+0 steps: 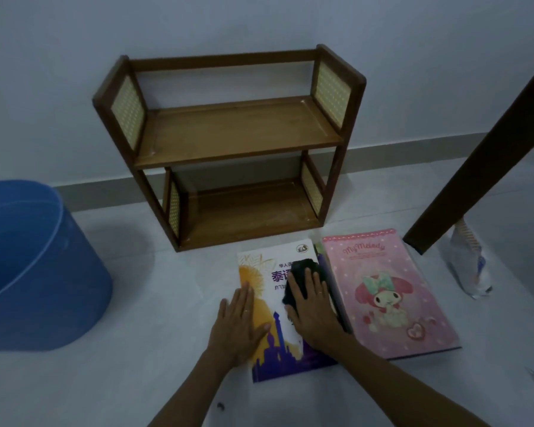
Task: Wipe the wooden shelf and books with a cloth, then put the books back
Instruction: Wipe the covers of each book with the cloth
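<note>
1. Against the wall, at centre back on the floor [136, 380]: two-tier brown wooden shelf with woven side panels [228, 140], both tiers bare.
2. Just before the shelf, flat on the floor: white-and-purple book with a yellow sunburst cover [269, 349].
3. Immediately right of that book, side by side: pink cartoon-rabbit book [389, 294].
4. On the white-and-purple book: left hand [239, 325] flat on its left part; right hand [312, 312] on its right part, pressing a black cloth [299, 272].
5. Far left on the floor: round blue plastic tub [37, 266].
6. Right of the shelf: slanted dark wooden beam [481, 149].
7. At the beam's foot, right of the pink book: crumpled white plastic bag [469, 266].
</note>
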Demonstrator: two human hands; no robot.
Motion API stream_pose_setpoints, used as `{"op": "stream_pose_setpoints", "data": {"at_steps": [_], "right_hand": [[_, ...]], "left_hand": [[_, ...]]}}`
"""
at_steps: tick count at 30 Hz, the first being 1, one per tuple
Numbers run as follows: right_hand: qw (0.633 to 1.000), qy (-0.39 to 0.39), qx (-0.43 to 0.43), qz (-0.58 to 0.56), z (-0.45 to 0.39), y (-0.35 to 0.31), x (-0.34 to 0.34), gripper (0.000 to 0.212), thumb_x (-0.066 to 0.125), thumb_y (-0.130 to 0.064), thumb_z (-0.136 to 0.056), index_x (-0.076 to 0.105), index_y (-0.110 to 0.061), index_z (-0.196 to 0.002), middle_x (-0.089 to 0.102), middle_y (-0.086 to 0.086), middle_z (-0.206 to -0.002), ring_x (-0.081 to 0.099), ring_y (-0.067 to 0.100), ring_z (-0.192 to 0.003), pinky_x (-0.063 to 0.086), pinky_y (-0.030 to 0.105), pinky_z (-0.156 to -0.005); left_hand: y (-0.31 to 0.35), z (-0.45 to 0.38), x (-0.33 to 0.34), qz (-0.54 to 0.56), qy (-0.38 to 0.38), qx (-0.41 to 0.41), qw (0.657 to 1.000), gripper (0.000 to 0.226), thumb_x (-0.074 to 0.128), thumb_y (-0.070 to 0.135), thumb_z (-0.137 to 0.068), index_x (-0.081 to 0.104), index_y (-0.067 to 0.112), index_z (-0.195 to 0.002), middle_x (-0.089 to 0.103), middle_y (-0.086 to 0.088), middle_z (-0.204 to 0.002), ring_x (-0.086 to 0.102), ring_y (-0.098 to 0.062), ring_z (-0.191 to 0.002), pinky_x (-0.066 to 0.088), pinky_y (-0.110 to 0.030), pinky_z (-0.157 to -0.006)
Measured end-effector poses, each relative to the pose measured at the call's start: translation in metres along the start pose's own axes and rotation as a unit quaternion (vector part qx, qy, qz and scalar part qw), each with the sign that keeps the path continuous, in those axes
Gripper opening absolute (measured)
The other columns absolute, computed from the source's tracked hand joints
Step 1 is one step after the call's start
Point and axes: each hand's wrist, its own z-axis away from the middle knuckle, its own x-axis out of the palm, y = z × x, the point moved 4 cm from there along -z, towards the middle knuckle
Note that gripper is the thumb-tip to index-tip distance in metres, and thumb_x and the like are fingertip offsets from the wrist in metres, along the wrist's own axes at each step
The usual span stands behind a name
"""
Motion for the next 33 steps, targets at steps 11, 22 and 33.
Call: {"op": "stream_pose_setpoints", "data": {"at_steps": [11,22,33], "right_hand": [[0.990,0.037,-0.136,-0.026,0.010,-0.061,0.021,0.076,0.039,-0.032,-0.087,0.000,-0.016,-0.151,0.045,0.018,-0.142,0.046,0.035,-0.129,0.042,0.051,-0.100],[0.955,0.050,-0.286,-0.060,0.043,-0.077,0.028,0.070,0.057,-0.015,-0.080,0.032,-0.013,-0.145,0.047,0.018,-0.141,0.047,0.031,-0.130,0.038,0.047,-0.106],[0.974,0.044,-0.208,-0.074,0.018,-0.076,0.013,0.085,0.069,-0.003,-0.075,0.025,-0.008,-0.148,0.032,0.022,-0.149,0.033,0.040,-0.137,0.018,0.052,-0.110]], "left_hand": [[-0.022,-0.003,-0.025,-0.162,-0.075,0.000,0.984,0.080,0.019,0.060,-0.094,-0.013,0.012,-0.149,-0.020,-0.005,-0.156,-0.017,-0.021,-0.145,-0.011,-0.047,-0.115],[-0.049,0.000,-0.032,-0.168,-0.141,0.046,0.975,0.106,0.051,0.062,-0.084,-0.020,0.014,-0.147,-0.026,-0.003,-0.155,-0.019,-0.024,-0.144,-0.011,-0.049,-0.114],[-0.049,0.007,-0.032,-0.200,-0.113,0.021,0.973,0.121,0.055,0.072,-0.074,-0.020,0.011,-0.147,-0.023,-0.007,-0.156,-0.018,-0.024,-0.144,-0.015,-0.048,-0.113]]}}
